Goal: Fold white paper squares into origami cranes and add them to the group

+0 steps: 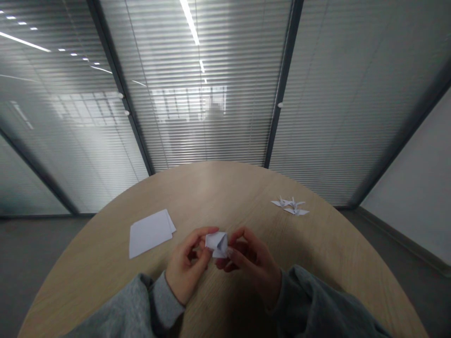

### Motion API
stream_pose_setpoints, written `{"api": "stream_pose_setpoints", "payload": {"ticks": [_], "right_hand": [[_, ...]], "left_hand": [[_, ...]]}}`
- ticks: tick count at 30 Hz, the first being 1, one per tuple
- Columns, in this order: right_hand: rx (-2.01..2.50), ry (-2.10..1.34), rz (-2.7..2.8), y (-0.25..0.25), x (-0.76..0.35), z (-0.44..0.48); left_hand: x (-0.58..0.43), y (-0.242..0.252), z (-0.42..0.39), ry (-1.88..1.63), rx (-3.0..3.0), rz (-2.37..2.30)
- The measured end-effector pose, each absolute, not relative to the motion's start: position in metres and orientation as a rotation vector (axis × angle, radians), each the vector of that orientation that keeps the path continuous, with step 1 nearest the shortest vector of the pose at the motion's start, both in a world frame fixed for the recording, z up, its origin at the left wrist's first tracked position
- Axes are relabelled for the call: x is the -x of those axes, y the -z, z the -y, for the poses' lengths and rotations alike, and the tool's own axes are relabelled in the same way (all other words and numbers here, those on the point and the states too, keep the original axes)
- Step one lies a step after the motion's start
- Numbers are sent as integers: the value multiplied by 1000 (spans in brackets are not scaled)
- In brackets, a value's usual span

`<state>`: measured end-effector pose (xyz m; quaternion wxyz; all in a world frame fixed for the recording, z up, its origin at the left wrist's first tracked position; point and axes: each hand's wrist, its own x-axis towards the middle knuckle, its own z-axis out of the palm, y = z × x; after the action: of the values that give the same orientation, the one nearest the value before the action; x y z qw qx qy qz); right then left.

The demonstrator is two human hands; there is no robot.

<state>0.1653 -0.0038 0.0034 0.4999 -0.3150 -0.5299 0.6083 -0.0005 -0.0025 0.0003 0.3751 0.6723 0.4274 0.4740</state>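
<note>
Between my two hands is a small piece of folded white paper (216, 244), with a raised flap and creases showing on its upper side. My left hand (188, 263) pinches its left edge between thumb and fingers. From the other side, my right hand (252, 260) grips the right edge, thumb and index finger at the fold. Both hands are held just above the near middle of the round table. Some fingertips are hidden behind the paper.
A few white sheets of paper (151, 234) lie stacked, slightly fanned, on the left of the wooden table (211, 188). Several folded paper cranes (292, 206) sit together at the right. Behind the table's curved far edge stands a glass wall with blinds (211, 141).
</note>
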Motion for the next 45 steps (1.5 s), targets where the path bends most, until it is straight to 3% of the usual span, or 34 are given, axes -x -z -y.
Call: {"api": "stream_pose_setpoints", "payload": {"ticks": [45], "right_hand": [[750,-1503,1303,2,-164,2]], "left_hand": [[-5,-3,2,-1168,-1646,-991]]}}
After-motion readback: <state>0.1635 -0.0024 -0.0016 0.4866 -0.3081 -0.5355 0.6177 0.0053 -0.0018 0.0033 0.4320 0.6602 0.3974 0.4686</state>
